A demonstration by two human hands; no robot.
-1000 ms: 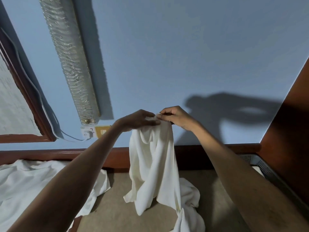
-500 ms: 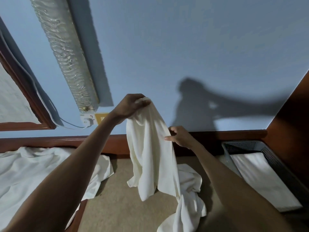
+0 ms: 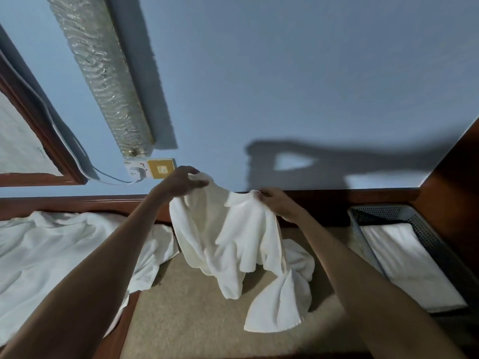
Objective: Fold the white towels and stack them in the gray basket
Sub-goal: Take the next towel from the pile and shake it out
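Observation:
A crumpled white towel point(image 3: 233, 244) hangs in the air above the beige surface. My left hand point(image 3: 181, 182) pinches its upper left edge and my right hand point(image 3: 274, 203) pinches its upper right edge, a short span apart. The towel sags between them, its lower part trailing onto a second white towel point(image 3: 285, 307) lying on the surface. At the right stands the gray perforated basket point(image 3: 425, 229) with a folded white towel point(image 3: 409, 265) flat inside it.
A heap of white cloth point(image 3: 51, 255) covers the left side. A brown wooden ledge point(image 3: 77, 203) runs along the blue wall, with a socket and switch plate point(image 3: 153, 168) above it. Beige surface point(image 3: 181, 320) lies in front. Dark wood panel at the far right.
My right hand slid along the towel's edge and moved right, spreading the top open. My left hand came down a little. The view tilted down, showing more of the basket.

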